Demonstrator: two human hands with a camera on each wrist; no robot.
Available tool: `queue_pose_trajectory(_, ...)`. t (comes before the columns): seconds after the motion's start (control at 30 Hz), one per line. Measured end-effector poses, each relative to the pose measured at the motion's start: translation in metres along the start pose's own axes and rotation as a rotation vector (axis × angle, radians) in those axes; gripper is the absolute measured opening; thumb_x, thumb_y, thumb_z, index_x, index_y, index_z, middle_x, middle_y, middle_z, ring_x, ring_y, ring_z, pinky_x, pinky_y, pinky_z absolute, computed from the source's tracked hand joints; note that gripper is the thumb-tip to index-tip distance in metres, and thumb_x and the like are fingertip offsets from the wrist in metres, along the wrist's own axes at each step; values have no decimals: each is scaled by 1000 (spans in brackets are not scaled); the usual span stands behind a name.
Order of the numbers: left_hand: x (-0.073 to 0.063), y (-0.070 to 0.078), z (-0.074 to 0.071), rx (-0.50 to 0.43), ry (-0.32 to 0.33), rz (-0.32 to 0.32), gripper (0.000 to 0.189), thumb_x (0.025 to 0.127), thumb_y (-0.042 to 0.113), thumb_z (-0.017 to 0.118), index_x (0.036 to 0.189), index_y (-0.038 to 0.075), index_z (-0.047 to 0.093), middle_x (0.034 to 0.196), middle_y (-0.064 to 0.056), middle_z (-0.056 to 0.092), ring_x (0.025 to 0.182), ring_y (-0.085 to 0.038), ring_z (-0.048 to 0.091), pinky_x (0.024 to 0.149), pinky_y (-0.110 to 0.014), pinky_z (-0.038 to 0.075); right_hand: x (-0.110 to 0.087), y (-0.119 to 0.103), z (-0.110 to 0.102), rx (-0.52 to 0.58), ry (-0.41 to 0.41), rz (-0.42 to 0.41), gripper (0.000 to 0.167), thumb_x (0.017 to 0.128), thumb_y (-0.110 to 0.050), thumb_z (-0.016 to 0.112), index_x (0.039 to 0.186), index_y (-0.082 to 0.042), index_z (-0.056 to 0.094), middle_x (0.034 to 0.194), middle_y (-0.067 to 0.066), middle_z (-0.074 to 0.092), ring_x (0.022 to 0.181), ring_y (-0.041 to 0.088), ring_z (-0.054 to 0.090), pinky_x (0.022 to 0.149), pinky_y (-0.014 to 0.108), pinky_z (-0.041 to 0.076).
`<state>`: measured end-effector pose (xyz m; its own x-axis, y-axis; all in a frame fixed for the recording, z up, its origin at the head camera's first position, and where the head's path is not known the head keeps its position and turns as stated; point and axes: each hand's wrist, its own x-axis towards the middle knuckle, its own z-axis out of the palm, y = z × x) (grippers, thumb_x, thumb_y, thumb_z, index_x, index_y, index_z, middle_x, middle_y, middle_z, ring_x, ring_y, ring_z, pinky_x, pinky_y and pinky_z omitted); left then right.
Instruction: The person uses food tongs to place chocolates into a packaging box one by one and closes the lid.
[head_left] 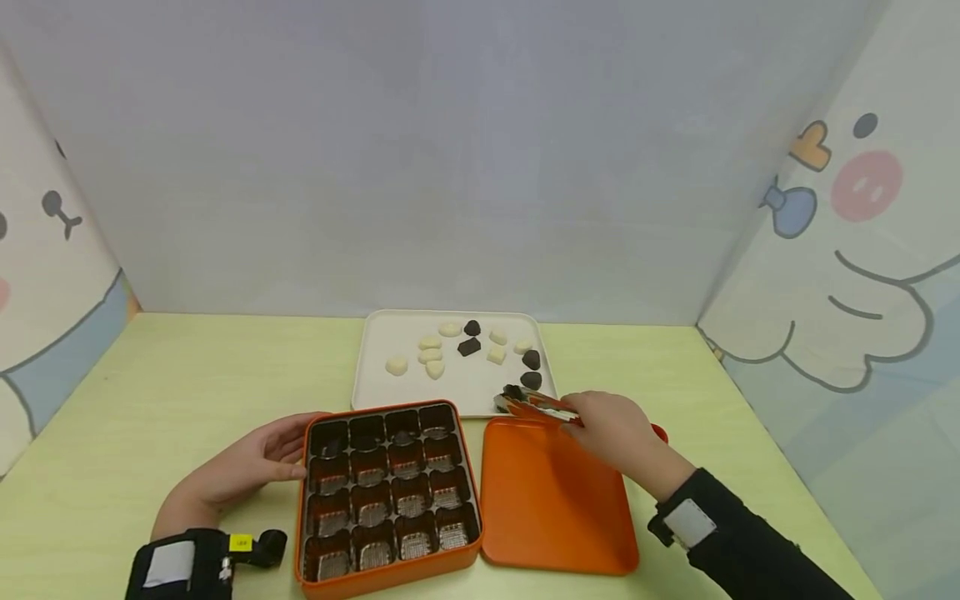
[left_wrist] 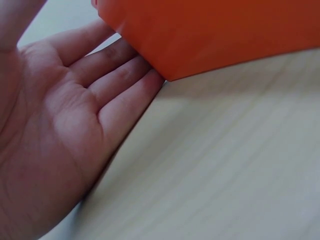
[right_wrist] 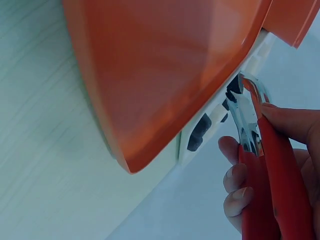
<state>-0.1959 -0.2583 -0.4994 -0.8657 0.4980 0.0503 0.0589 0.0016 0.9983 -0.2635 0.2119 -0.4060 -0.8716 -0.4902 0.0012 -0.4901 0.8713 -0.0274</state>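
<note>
My left hand (head_left: 258, 458) rests against the left side of an orange box (head_left: 397, 579), with fairly straight fingers (left_wrist: 122, 75) along its wall near a corner. Inside the box is a dark brown divided insert (head_left: 390, 462); its far row looks darker within. My right hand (head_left: 618, 429) grips red-handled metal tongs (right_wrist: 277, 185) over the near edge of a white tray (head_left: 457, 396). Between the tong tips sits a dark chocolate piece (right_wrist: 234, 86). Other dark chocolates (head_left: 531, 360) and several cream-white pieces (head_left: 431, 342) lie on the tray.
An orange lid (head_left: 555, 508) lies right of the box, its inner side up, beneath my right hand. The pale wood-grain table (head_left: 225, 358) ends at a grey-white back wall (head_left: 420, 167). Side panels carry cartoon animals (head_left: 862, 192).
</note>
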Motion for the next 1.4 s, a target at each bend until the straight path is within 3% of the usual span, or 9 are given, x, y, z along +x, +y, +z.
queue_pose_trajectory(0.13, -1, -1, 1, -4, -4, 0, 69, 92, -5, 60, 149, -11, 22, 149, -22, 36, 127, 1, 43, 101, -19, 37, 3, -3, -1, -45, 21, -15, 23, 85, -22, 77, 105, -11, 72, 85, -2, 68, 66, 13, 56, 59, 29, 50)
queue_pose_trajectory(0.27, -2, 0, 1, 0, -4, 2, 69, 92, -4, 61, 149, -11, 22, 149, -26, 34, 127, 1, 43, 100, -19, 37, 3, -7, -1, -204, 88, -92, 25, 84, -21, 78, 106, -13, 71, 80, -3, 65, 65, 14, 56, 55, 26, 49)
queue_pose_trajectory(0.43, -3, 0, 0, 11, 2, 2, 69, 92, -5, 61, 149, -11, 21, 149, -29, 31, 127, 2, 43, 100, -18, 37, 0, -10, 0, -372, 286, -262, 33, 81, -19, 81, 110, -9, 69, 82, 1, 64, 68, 18, 58, 54, 25, 51)
queue_pose_trajectory(0.6, -3, 0, 0, 7, 5, -1, 69, 92, -5, 60, 149, -11, 21, 149, -28, 33, 126, 2, 43, 100, -18, 37, -1, -13, -2, -366, 503, -426, 38, 82, -13, 80, 116, -4, 68, 92, 6, 68, 71, 21, 60, 59, 27, 54)
queue_pose_trajectory(0.73, -3, 0, 0, 0, 2, 0, 69, 92, -5, 60, 149, -11, 22, 149, -25, 35, 127, 1, 43, 100, -19, 37, -1, -18, -4, -379, 590, -525, 43, 82, -13, 80, 121, -3, 65, 98, 6, 67, 72, 21, 60, 61, 28, 54)
queue_pose_trajectory(0.9, -2, 0, 0, -9, -8, 6, 68, 92, -5, 60, 149, -10, 23, 149, -22, 37, 128, 0, 43, 101, -19, 37, 0, -25, -3, -399, 636, -630, 49, 78, -9, 83, 124, -4, 64, 103, 6, 66, 75, 20, 59, 63, 27, 53)
queue_pose_trajectory(1.1, -1, -1, 0, -1, -9, 13, 68, 92, -6, 60, 149, -10, 23, 149, -23, 37, 128, 0, 43, 101, -19, 37, 4, -30, -1, -442, 605, -691, 50, 81, -9, 78, 129, -5, 62, 107, 6, 65, 84, 20, 60, 69, 27, 53)
queue_pose_trajectory(1.27, 0, -1, 0, -1, -9, 12, 68, 92, -6, 61, 149, -9, 24, 149, -25, 35, 129, -1, 42, 101, -19, 37, 5, -33, 1, -437, 601, -681, 49, 83, -11, 78, 129, -5, 61, 108, 6, 66, 89, 21, 62, 72, 28, 54)
queue_pose_trajectory(1.4, 0, -1, 0, -1, -1, 9, 68, 91, -6, 61, 148, -9, 25, 149, -26, 35, 128, -1, 43, 101, -19, 37, 6, -34, 1, -395, 598, -598, 52, 84, -21, 79, 130, -4, 60, 110, 7, 66, 90, 22, 63, 72, 30, 55)
